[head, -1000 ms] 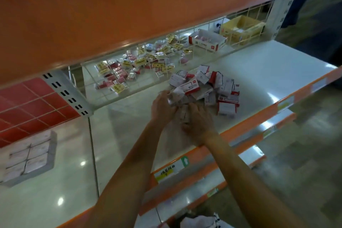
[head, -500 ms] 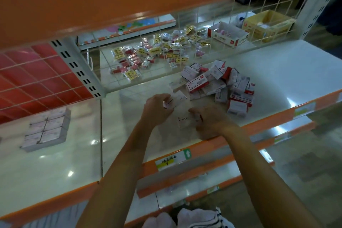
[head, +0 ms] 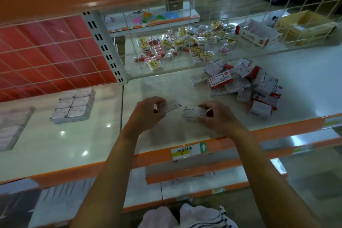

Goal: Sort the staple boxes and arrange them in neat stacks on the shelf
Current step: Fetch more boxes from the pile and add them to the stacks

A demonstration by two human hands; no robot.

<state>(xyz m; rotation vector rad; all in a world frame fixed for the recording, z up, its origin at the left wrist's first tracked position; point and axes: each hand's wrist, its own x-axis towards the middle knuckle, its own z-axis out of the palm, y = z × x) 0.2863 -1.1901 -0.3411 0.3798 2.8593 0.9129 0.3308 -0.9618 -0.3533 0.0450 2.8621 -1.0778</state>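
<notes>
Big glossy white shelf with an orange front lip (head: 185,87) carries everything. Behind its wire mesh back sit an open yellow cardboard box (head: 303,27), contents too blurry to call, and an open red-and-white carton (head: 253,33) with small pinkish bits inside. On the right there's a loose heap of red-and-white staple boxes (head: 246,85); far left, a tidy block of white boxes (head: 74,105). The left hand (head: 146,114) has its fingers (head: 157,99) curled round a small white staple box (head: 170,106); the right hand (head: 220,116) pinches a white box marked STAPLES (head: 192,114). Both boxes sit side by side near the front lip.

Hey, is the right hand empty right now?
No, the right hand pinches a white staple box printed STAPLES between its fingers and thumb.
</notes>
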